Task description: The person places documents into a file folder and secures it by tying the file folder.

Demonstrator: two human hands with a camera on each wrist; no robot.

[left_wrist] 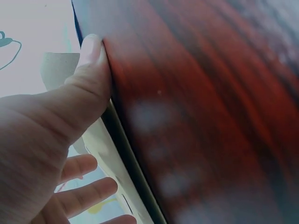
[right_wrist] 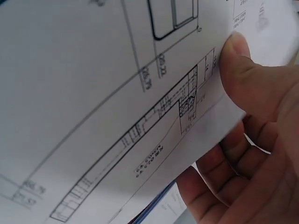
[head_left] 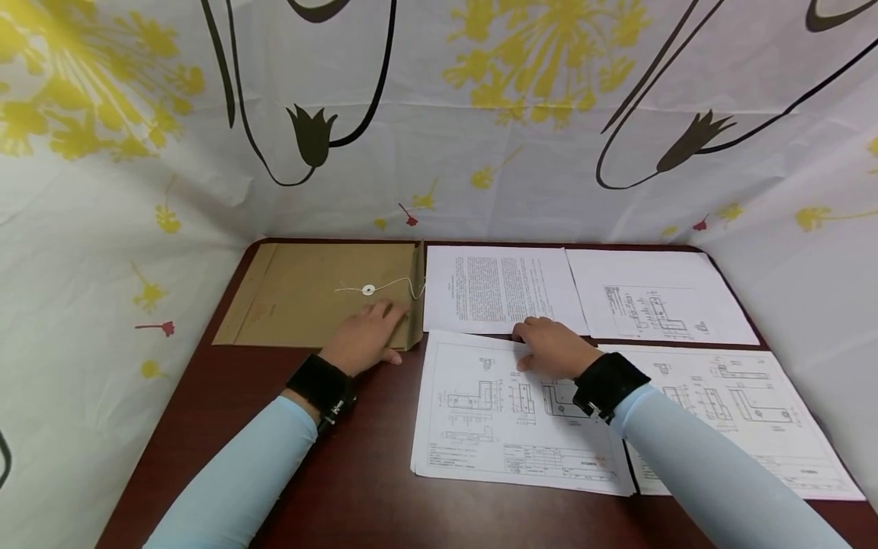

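My left hand point(head_left: 368, 335) rests at the near right corner of a brown kraft document envelope point(head_left: 309, 297), closed with a white button and string point(head_left: 368, 290). In the left wrist view its thumb point(left_wrist: 91, 56) lies along the dark table and its fingers are spread, loosely bent. My right hand point(head_left: 552, 347) is at the far edge of a stack of technical drawing sheets point(head_left: 466, 450). The right wrist view shows the thumb point(right_wrist: 236, 46) on the printed face of the top sheet and the other fingers curled at its edge, pinching there.
Behind the stack lies a page of dense text point(head_left: 501, 286), beside another drawing sheet point(head_left: 658, 290) at the far right. A further drawing sheet point(head_left: 761, 442) lies partly under my right sleeve point(head_left: 713, 465). Flower-patterned white cloth point(head_left: 439, 168) surrounds the dark wooden table point(head_left: 370, 488).
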